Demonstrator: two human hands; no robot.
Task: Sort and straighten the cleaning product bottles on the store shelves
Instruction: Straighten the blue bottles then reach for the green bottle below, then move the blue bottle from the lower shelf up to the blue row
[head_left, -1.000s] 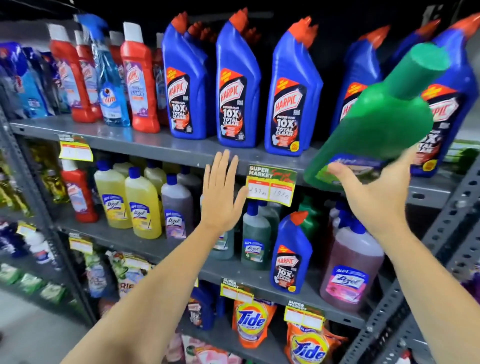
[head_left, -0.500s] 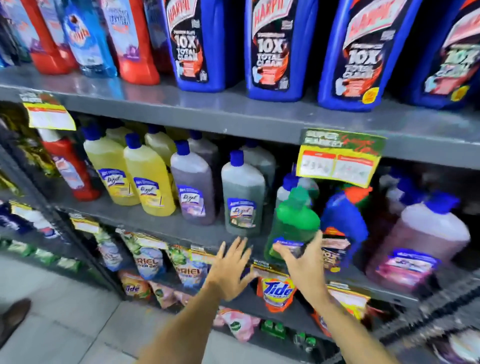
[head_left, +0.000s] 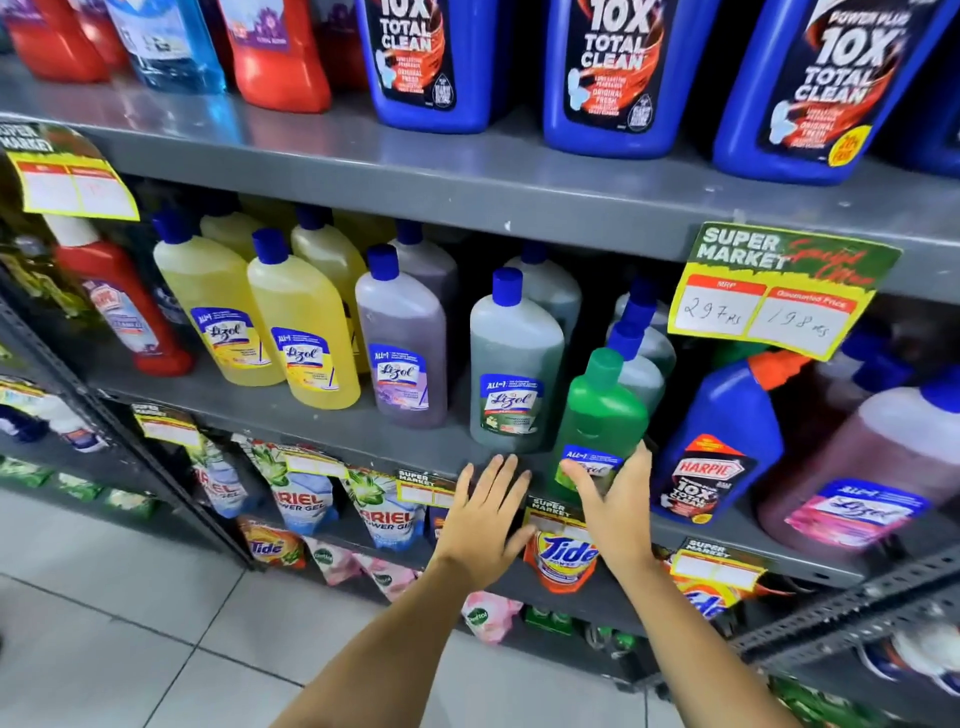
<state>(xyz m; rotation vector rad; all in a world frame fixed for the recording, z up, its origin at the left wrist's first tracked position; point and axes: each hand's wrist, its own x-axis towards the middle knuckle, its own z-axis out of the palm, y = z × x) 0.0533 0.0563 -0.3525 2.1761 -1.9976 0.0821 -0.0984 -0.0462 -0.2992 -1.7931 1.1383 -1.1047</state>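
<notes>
right hand (head_left: 618, 512): fingers and thumb wrapped round the lower label area of the green bottle (head_left: 600, 421)
left hand (head_left: 485, 514): flat, fingers spread, holding nothing, just beside the right hand at the middle shelf (head_left: 332, 421) edge
green bottle: upright, base looks set on the shelf but the hand hides it
neighbours: grey-green Lizol bottle (head_left: 514, 374) on its left, blue Harpic bottle (head_left: 722, 441) on its right
above: price tag (head_left: 774, 296) hanging from upper shelf (head_left: 467, 176)
</notes>
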